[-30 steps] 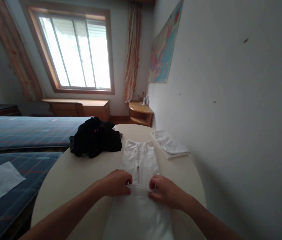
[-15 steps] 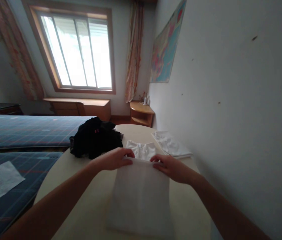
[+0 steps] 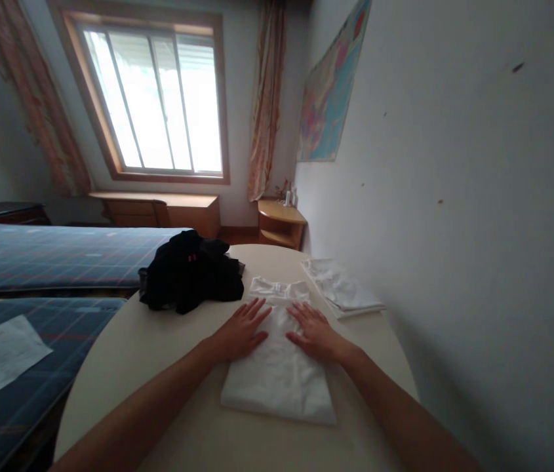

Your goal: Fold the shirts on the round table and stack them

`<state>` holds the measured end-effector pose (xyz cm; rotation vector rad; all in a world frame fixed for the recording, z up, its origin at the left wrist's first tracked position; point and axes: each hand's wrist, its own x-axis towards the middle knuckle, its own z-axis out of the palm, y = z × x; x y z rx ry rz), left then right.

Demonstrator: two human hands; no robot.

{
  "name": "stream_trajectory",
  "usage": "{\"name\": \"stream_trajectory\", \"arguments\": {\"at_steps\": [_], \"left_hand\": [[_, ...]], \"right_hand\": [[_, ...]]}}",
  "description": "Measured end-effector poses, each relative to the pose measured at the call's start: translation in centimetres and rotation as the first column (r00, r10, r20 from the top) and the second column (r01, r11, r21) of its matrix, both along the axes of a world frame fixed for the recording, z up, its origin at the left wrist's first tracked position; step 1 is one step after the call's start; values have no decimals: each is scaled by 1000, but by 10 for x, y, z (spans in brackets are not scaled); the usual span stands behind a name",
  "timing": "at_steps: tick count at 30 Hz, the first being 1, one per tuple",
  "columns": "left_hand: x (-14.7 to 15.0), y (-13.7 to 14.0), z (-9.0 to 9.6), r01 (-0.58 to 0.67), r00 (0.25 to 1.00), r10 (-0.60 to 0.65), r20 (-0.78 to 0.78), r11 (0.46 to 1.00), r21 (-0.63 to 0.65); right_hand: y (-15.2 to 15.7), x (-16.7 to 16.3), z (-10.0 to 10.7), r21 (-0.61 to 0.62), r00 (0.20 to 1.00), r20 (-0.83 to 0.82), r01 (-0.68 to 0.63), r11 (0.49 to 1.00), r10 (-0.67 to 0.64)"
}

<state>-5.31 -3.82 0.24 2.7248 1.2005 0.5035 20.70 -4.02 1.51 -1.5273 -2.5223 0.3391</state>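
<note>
A folded white garment [image 3: 279, 387], with what looks like a collar at its far end, lies flat on the round cream table [image 3: 183, 406]. My left hand [image 3: 244, 330] rests palm down on its left side, fingers spread. On the right side my right hand [image 3: 315, 330] lies flat in the same way, fingers apart. Neither hand grips the cloth. Just beyond and to the right is a second folded white garment [image 3: 343, 286]. A heap of black clothing [image 3: 191, 272] sits at the table's far left edge.
Two beds with blue plaid covers [image 3: 70, 255] stand to the left; a sheet of paper [image 3: 1, 360] lies on the nearer one. A white wall [image 3: 478, 262] runs along the right. Beyond the table are a small wooden corner shelf [image 3: 281, 213] and a low desk [image 3: 188, 213].
Both hands have let go of the white garment's raised edge and now press flat on it. The cloth, held up before, has come down onto the table.
</note>
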Motion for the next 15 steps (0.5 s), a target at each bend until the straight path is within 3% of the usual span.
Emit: {"name": "stream_trajectory", "arguments": {"at_steps": [3, 9, 12, 15], "left_hand": [[-2, -23, 3, 10, 998, -10, -64, 1000, -6], [-6, -63, 46, 81, 988, -94, -121, 990, -115], [-8, -69, 58, 117, 983, -143, -118, 973, -201], [-9, -62, 57, 43, 986, -68, -151, 986, -161]], "right_hand": [[-20, 0, -4, -63, 1000, 9, 0, 998, 0], [-67, 6, 15, -65, 994, -46, -97, 993, 94], [-88, 9, 30, -95, 983, -73, -177, 980, 171], [-95, 6, 41, -95, 984, -62, -172, 980, 167]]}}
